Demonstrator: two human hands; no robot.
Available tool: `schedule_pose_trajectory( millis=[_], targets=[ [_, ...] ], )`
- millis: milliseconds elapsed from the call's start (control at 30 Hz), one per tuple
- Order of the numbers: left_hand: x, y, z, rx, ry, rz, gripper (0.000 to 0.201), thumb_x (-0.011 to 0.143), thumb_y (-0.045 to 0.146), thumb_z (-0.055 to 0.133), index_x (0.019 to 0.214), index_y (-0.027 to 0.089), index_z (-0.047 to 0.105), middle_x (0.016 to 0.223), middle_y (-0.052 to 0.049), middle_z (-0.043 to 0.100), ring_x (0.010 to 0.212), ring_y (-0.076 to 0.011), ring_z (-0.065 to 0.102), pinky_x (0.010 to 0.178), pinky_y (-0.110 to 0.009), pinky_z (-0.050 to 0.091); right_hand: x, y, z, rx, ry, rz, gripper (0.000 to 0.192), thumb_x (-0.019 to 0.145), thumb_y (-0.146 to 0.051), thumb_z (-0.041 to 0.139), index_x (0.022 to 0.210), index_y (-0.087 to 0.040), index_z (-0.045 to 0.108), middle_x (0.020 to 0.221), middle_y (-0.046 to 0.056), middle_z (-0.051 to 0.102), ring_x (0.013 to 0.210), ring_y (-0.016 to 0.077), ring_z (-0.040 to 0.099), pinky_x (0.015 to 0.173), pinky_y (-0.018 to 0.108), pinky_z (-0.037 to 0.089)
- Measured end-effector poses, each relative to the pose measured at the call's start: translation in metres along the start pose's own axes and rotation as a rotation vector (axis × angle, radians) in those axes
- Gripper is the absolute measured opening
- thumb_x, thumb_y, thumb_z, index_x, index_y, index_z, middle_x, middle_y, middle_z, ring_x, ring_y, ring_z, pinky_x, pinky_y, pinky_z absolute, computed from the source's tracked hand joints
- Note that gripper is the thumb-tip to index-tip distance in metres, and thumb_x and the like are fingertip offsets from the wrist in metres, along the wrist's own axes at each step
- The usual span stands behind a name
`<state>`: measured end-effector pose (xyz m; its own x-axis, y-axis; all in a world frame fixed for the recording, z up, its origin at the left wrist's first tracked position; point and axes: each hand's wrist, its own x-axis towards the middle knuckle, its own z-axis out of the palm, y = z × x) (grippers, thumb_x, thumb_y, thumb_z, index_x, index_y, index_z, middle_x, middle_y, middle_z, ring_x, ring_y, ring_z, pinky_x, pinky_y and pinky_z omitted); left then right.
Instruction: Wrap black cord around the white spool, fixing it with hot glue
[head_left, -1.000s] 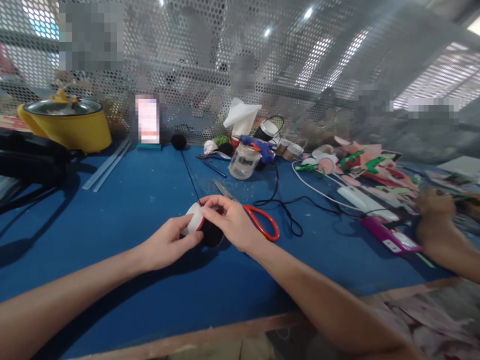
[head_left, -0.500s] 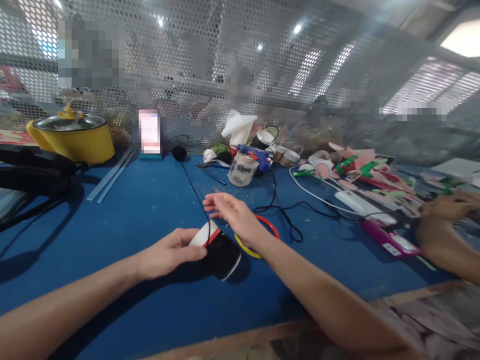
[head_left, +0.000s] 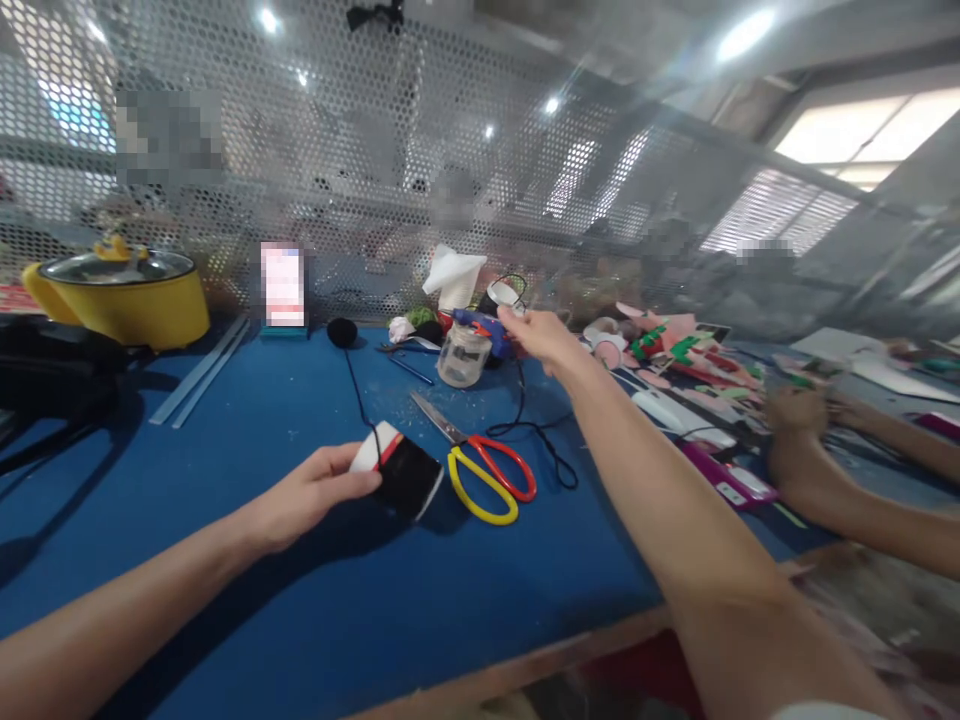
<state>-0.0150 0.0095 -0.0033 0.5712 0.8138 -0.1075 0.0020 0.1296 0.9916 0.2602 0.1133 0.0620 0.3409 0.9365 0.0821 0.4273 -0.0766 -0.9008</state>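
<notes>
My left hand [head_left: 319, 490] grips a paper cup [head_left: 409, 478] that lies tilted just above the blue table; it is white with a red stripe, and black yarn covers its wider part. From the cup a black strand runs back to a small ball of black yarn [head_left: 342, 332]. Farther off, my right hand [head_left: 541, 338] is closed at the rear of a blue hot glue gun [head_left: 480, 324], which still rests on a clear jar [head_left: 462, 362]; its grip is partly hidden. Scissors [head_left: 480, 470] with one yellow and one red handle lie beside the cup.
A yellow electric pot [head_left: 127, 310], two clear strips [head_left: 199, 375] and a phone on a stand [head_left: 283, 290] are at left. Craft pieces [head_left: 675, 345], a white power strip [head_left: 682, 415] and a purple box [head_left: 724, 478] lie right, near another person's hands [head_left: 799, 425].
My right hand has left the space above the scissors and reached forward right to the glue gun, uncovering the scissors. The left hand keeps hold of the cup. The view has turned slightly right.
</notes>
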Motion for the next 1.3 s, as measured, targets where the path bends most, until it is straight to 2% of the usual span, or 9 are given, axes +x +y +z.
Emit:
schedule_pose_trajectory(
  millis=[100, 167, 300, 567, 667, 733, 867, 967, 1300],
  targets=[
    [0.004, -0.002, -0.002, -0.011, 0.125, 0.022, 0.023, 0.069, 0.025, 0.059, 0.089, 0.016, 0.065, 0.091, -0.003, 0.069, 0.090, -0.0195, 0.055, 0.087, -0.029, 0.035, 0.010, 0.007, 0.006, 0.054, -0.153, 0.109, 0.031, 0.079, -0.040, 0.051, 0.061, -0.014, 0.052, 0.044, 0.002, 0.054, 0.047, 0.0137, 0.056, 0.049, 0.028, 0.049],
    [0.005, -0.004, -0.001, 0.021, 0.115, 0.004, 0.024, 0.069, 0.025, 0.059, 0.089, 0.015, 0.065, 0.093, -0.004, 0.068, 0.092, -0.0213, 0.055, 0.088, -0.032, 0.034, 0.011, 0.010, 0.010, 0.098, -0.225, 0.155, 0.023, 0.079, -0.035, 0.053, 0.067, -0.014, 0.053, 0.046, 0.002, 0.057, 0.044, 0.0120, 0.056, 0.046, 0.026, 0.049],
    [0.005, -0.006, 0.002, 0.074, 0.064, -0.014, 0.027, 0.068, 0.027, 0.058, 0.092, 0.013, 0.064, 0.094, -0.005, 0.068, 0.093, -0.0232, 0.055, 0.088, -0.034, 0.034, 0.010, 0.015, 0.017, 0.177, -0.182, 0.161, 0.011, 0.078, -0.021, 0.054, 0.069, -0.014, 0.052, 0.041, -0.003, 0.054, 0.036, 0.0075, 0.050, 0.037, 0.018, 0.044],
    [0.006, -0.009, 0.000, 0.156, 0.054, 0.003, 0.027, 0.071, 0.028, 0.054, 0.093, 0.013, 0.062, 0.091, -0.004, 0.068, 0.092, -0.0226, 0.054, 0.087, -0.034, 0.035, -0.010, 0.011, 0.030, 0.338, -0.003, -0.046, 0.014, 0.073, -0.013, 0.050, 0.059, -0.015, 0.049, 0.044, -0.004, 0.051, 0.038, 0.0055, 0.048, 0.036, 0.014, 0.039],
    [0.006, -0.008, -0.001, 0.205, 0.064, -0.003, 0.027, 0.071, 0.029, 0.053, 0.091, 0.013, 0.061, 0.092, -0.004, 0.067, 0.090, -0.0223, 0.054, 0.084, -0.033, 0.037, -0.036, 0.004, 0.028, 0.399, -0.083, -0.120, 0.008, 0.067, -0.007, 0.049, 0.065, -0.013, 0.054, 0.052, -0.002, 0.056, 0.046, 0.0075, 0.054, 0.047, 0.018, 0.046],
    [0.006, -0.007, -0.001, 0.238, 0.066, -0.006, 0.027, 0.071, 0.030, 0.052, 0.090, 0.012, 0.061, 0.091, -0.005, 0.067, 0.088, -0.0223, 0.055, 0.083, -0.032, 0.037, -0.058, 0.004, 0.024, 0.436, -0.229, -0.170, 0.015, 0.063, -0.006, 0.049, 0.073, -0.013, 0.057, 0.055, -0.002, 0.058, 0.045, 0.0084, 0.053, 0.045, 0.019, 0.044],
    [0.007, -0.004, -0.002, 0.267, 0.072, 0.004, 0.027, 0.070, 0.029, 0.052, 0.089, 0.012, 0.060, 0.089, -0.004, 0.067, 0.087, -0.0222, 0.054, 0.081, -0.032, 0.038, -0.099, 0.013, 0.015, 0.301, -0.443, -0.199, 0.013, 0.067, -0.015, 0.051, 0.077, -0.012, 0.059, 0.043, -0.004, 0.051, 0.038, 0.0074, 0.045, 0.042, 0.019, 0.038],
    [0.007, -0.004, -0.002, 0.240, 0.065, 0.000, 0.028, 0.071, 0.029, 0.053, 0.092, 0.012, 0.060, 0.088, -0.004, 0.068, 0.086, -0.0219, 0.055, 0.081, -0.032, 0.039, -0.118, 0.019, 0.011, 0.129, -0.526, -0.200, 0.017, 0.073, -0.028, 0.054, 0.063, -0.013, 0.056, 0.041, -0.004, 0.047, 0.040, 0.0077, 0.044, 0.049, 0.022, 0.040],
    [0.009, -0.005, -0.001, 0.207, 0.079, -0.031, 0.030, 0.071, 0.030, 0.054, 0.094, 0.012, 0.060, 0.088, -0.004, 0.067, 0.084, -0.0209, 0.054, 0.080, -0.030, 0.038, -0.144, 0.015, 0.013, -0.191, -0.600, -0.216, 0.029, 0.075, -0.035, 0.051, 0.054, -0.019, 0.041, 0.039, -0.006, 0.042, 0.035, 0.0077, 0.040, 0.039, 0.020, 0.035]
  ],
)
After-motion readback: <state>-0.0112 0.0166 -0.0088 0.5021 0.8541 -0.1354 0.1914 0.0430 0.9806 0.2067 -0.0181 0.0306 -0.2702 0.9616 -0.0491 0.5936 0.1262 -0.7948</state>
